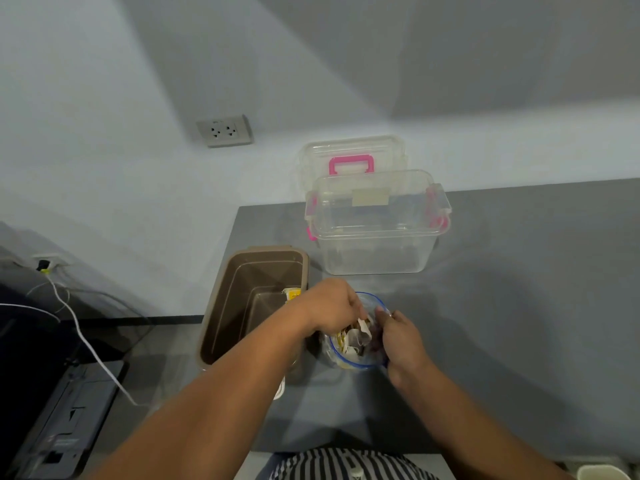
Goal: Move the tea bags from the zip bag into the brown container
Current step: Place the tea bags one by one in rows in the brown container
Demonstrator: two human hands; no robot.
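A grey worktop runs up to a pale wall, and the person stands at its near edge with both arms reaching forward.

The left hand dips its curled fingers into the open mouth of the zip bag. Its grip is closed in a pinch on a white tea bag at the top of the heap. The right hand is on the far side of the opening. Its grip is also closed, with thumb and fingertips nipping the blue-edged rim and holding the mouth wide.

The rest of the tea bags, yellow and white, lie jumbled inside the clear bag, which rests on the worktop between the two hands. Just beside it on the left stands the brown container, open at the top. A yellow-labelled tea bag lies inside against its right wall, close to the left wrist.

Further back stands a clear plastic box with pink latches. Its lid, which has a pink handle, is propped upright against the wall behind it. A double wall socket is set in the wall to the left.

A white cable trails down over a dark machine off the worktop's left edge. A striped shirt shows at the bottom.
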